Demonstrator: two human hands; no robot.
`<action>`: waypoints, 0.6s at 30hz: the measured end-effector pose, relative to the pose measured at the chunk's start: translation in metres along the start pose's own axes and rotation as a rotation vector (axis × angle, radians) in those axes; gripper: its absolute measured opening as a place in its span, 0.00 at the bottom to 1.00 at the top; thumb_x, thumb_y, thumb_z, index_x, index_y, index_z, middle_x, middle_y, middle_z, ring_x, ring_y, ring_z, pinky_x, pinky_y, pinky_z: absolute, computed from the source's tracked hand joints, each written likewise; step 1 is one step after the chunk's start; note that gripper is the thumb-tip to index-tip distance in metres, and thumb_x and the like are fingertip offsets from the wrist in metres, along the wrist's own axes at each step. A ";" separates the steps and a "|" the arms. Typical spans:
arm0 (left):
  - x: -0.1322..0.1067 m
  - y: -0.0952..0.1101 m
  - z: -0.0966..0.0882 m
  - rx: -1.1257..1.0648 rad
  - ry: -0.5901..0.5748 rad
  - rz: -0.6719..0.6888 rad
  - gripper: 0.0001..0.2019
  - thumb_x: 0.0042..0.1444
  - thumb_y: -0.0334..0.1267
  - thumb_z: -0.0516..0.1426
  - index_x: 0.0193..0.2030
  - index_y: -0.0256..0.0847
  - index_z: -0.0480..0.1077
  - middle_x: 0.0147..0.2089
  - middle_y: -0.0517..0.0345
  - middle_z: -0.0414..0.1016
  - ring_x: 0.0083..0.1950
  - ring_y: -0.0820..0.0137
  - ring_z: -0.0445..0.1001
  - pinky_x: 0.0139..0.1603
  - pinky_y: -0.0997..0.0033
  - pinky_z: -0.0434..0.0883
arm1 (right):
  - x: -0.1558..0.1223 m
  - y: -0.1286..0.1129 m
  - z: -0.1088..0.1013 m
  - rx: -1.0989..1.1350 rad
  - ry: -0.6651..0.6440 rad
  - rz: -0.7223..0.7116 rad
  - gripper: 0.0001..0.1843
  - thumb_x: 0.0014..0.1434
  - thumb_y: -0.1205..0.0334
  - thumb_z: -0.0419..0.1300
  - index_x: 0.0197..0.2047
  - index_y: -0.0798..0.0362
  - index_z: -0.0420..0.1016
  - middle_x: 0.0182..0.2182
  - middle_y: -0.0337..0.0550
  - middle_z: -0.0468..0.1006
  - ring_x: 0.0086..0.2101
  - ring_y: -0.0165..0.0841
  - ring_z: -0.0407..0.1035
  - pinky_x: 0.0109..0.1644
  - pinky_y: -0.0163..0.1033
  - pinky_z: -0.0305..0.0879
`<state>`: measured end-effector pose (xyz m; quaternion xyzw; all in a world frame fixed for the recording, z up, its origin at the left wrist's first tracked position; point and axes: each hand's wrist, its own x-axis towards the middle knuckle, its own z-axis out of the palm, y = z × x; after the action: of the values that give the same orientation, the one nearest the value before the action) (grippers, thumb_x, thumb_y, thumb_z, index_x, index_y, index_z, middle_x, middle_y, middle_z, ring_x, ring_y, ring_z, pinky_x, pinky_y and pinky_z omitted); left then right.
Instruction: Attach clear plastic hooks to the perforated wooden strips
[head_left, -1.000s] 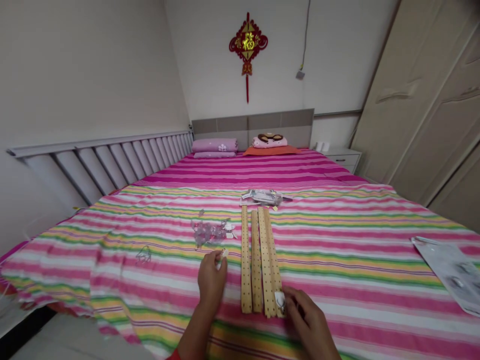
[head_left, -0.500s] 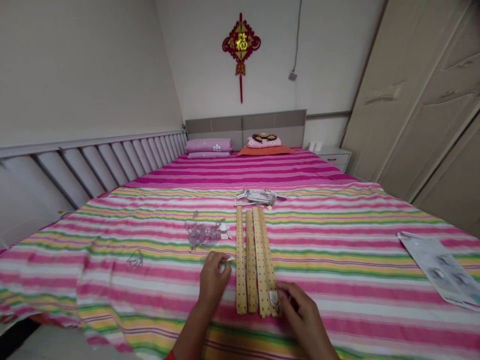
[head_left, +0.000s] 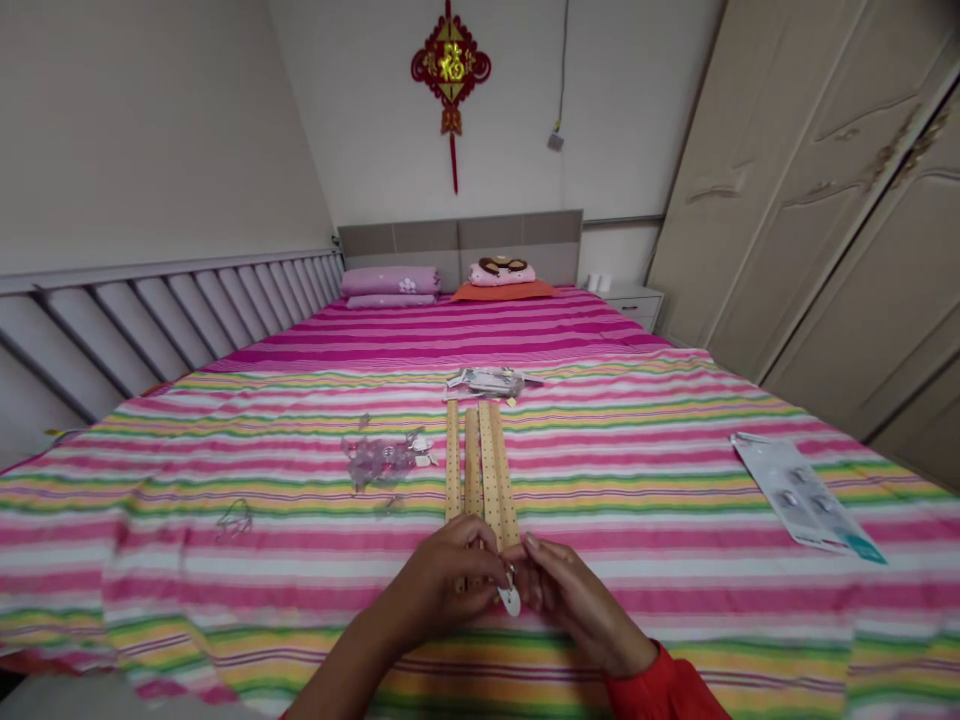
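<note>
Several pale wooden strips with rows of holes (head_left: 478, 455) lie side by side on the striped bedspread (head_left: 645, 520). Over their near ends my left hand (head_left: 442, 585) and my right hand (head_left: 574, 600) meet. Between the fingertips of both hands sits a small white hook piece (head_left: 510, 598). Both hands are closed in a pinch on it. The strips' near ends are hidden under my left hand.
A heap of clear plastic hooks (head_left: 379, 458) lies left of the strips. An opened packet (head_left: 487, 381) rests beyond their far ends. A printed sheet (head_left: 806, 492) lies at the right. Wardrobe doors (head_left: 840, 200) stand to the right, a slatted rail (head_left: 187, 310) to the left.
My left hand has moved right from beside the strips to meet my right hand over their near ends. The white piece is now lifted off the strips and held between both hands.
</note>
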<state>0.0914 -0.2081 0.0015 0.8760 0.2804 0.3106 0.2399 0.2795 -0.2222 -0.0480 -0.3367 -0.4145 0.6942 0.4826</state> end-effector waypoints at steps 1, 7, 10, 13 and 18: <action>0.001 0.000 0.000 0.003 -0.011 -0.005 0.10 0.50 0.26 0.58 0.34 0.45 0.77 0.37 0.56 0.70 0.41 0.72 0.70 0.42 0.74 0.66 | -0.002 -0.002 -0.001 0.017 -0.007 -0.009 0.22 0.57 0.45 0.59 0.34 0.57 0.81 0.17 0.40 0.73 0.18 0.25 0.61 0.23 0.32 0.51; 0.006 0.001 0.000 0.029 -0.023 0.010 0.09 0.52 0.27 0.58 0.34 0.45 0.78 0.38 0.56 0.71 0.41 0.72 0.70 0.40 0.75 0.65 | -0.009 -0.009 -0.008 0.055 -0.034 -0.021 0.19 0.59 0.48 0.58 0.35 0.56 0.80 0.23 0.42 0.75 0.24 0.27 0.65 0.28 0.33 0.55; 0.007 0.003 0.003 0.045 -0.023 0.032 0.09 0.52 0.27 0.58 0.33 0.45 0.78 0.37 0.56 0.70 0.39 0.73 0.70 0.39 0.75 0.65 | -0.011 -0.010 -0.006 0.053 -0.062 -0.037 0.17 0.60 0.50 0.57 0.37 0.55 0.79 0.26 0.42 0.76 0.25 0.27 0.64 0.30 0.33 0.56; 0.007 0.002 0.002 0.043 -0.039 0.009 0.09 0.53 0.29 0.58 0.35 0.46 0.78 0.38 0.56 0.70 0.40 0.72 0.70 0.40 0.74 0.65 | -0.015 -0.012 -0.003 0.072 -0.108 -0.082 0.17 0.60 0.51 0.57 0.32 0.54 0.80 0.38 0.46 0.77 0.32 0.30 0.66 0.37 0.36 0.60; 0.005 -0.002 -0.002 0.001 -0.042 -0.040 0.09 0.54 0.29 0.58 0.37 0.46 0.78 0.38 0.56 0.69 0.42 0.72 0.69 0.41 0.74 0.66 | -0.015 -0.009 -0.011 0.094 -0.073 -0.103 0.21 0.59 0.50 0.58 0.22 0.55 0.77 0.38 0.47 0.77 0.36 0.34 0.68 0.43 0.39 0.62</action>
<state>0.0924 -0.2032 0.0033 0.8766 0.2930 0.2870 0.2518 0.2968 -0.2317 -0.0435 -0.2662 -0.4154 0.6992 0.5174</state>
